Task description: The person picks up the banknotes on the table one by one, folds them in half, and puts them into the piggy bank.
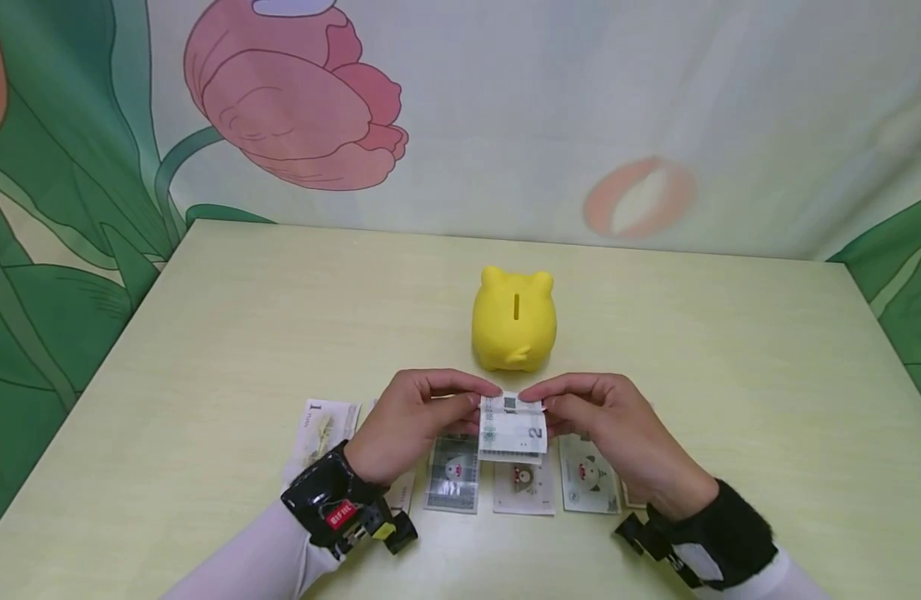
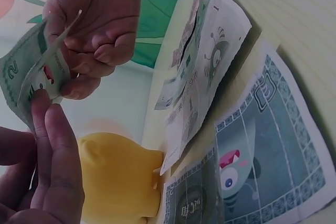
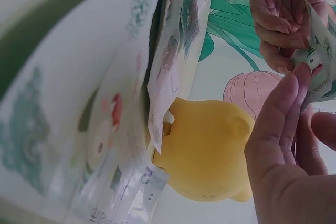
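Note:
My left hand [image 1: 411, 425] and right hand [image 1: 613, 421] pinch the two side edges of a folded play banknote [image 1: 513, 432] with thumb and fingers. The note is pale green-white with a "2" printed on it, and a cartoon face shows inside its fold in the left wrist view. Both hands hold it above a row of other play notes, including a dark grey-green one [image 1: 454, 477], a pale pinkish one [image 1: 523, 490] and a light green one [image 1: 589, 477]. Just beyond the hands stands a yellow piggy bank [image 1: 514, 325] with a slot on top.
Another play note [image 1: 328, 427] lies at the left end of the row, partly behind the left wrist. More notes show at the edges of both forearms. A light wooden table [image 1: 295, 308] carries everything, with a flower-printed curtain [image 1: 490, 117] behind its far edge.

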Action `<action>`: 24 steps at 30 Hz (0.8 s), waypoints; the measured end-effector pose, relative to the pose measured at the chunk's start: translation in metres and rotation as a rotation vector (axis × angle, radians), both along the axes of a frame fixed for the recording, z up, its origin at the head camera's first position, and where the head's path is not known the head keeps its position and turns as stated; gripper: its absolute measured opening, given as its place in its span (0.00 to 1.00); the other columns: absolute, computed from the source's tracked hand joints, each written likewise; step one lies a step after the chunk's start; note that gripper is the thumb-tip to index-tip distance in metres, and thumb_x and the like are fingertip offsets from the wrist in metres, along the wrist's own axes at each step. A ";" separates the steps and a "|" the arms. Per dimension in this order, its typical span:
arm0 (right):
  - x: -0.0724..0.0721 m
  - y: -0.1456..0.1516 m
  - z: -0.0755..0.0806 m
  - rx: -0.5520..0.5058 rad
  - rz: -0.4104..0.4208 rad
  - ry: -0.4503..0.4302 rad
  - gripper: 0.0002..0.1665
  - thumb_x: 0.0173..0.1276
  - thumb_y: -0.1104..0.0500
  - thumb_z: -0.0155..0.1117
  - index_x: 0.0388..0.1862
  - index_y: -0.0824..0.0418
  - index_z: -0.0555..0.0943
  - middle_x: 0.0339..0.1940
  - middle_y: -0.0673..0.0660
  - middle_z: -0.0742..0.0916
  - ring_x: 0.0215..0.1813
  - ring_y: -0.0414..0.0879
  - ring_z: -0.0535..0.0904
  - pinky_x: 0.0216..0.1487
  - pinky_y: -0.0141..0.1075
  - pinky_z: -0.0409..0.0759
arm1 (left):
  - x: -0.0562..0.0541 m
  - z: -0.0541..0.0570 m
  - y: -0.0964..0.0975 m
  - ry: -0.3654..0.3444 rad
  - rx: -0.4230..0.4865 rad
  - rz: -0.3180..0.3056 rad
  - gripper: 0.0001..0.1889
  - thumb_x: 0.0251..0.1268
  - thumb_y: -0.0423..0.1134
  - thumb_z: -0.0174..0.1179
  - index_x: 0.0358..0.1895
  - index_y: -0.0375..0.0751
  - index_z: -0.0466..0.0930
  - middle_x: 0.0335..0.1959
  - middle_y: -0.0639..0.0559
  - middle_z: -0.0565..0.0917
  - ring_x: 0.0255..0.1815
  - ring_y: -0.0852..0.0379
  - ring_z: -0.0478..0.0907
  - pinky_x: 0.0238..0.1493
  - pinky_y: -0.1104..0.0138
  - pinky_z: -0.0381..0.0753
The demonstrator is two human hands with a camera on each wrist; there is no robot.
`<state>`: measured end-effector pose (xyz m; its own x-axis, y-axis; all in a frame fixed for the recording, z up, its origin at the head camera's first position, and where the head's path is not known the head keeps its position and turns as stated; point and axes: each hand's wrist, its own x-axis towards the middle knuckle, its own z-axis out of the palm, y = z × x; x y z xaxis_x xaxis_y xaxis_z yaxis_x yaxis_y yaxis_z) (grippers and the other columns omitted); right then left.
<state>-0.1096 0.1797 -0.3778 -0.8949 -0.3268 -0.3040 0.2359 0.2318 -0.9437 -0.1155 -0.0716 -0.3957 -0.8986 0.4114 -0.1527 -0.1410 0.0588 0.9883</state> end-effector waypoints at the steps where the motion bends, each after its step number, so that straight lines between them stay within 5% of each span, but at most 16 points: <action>1: 0.000 0.000 0.000 0.002 -0.001 -0.001 0.17 0.80 0.59 0.56 0.57 0.64 0.86 0.55 0.59 0.89 0.45 0.52 0.89 0.56 0.38 0.85 | 0.000 0.000 0.000 -0.003 -0.005 0.003 0.14 0.76 0.31 0.56 0.56 0.33 0.86 0.59 0.39 0.86 0.45 0.56 0.88 0.52 0.61 0.89; 13: 0.000 -0.001 -0.002 0.022 0.012 -0.030 0.24 0.70 0.58 0.70 0.64 0.58 0.83 0.49 0.58 0.92 0.52 0.49 0.87 0.57 0.41 0.78 | 0.001 -0.002 0.000 -0.029 -0.041 0.015 0.18 0.69 0.34 0.64 0.61 0.42 0.85 0.60 0.42 0.87 0.49 0.56 0.89 0.53 0.65 0.87; 24: 0.000 0.000 -0.003 0.052 0.009 -0.002 0.23 0.71 0.60 0.69 0.64 0.58 0.83 0.42 0.57 0.93 0.45 0.52 0.88 0.58 0.40 0.76 | 0.001 -0.003 -0.002 -0.004 -0.033 -0.002 0.21 0.68 0.30 0.65 0.64 0.41 0.83 0.45 0.40 0.92 0.45 0.60 0.89 0.49 0.68 0.84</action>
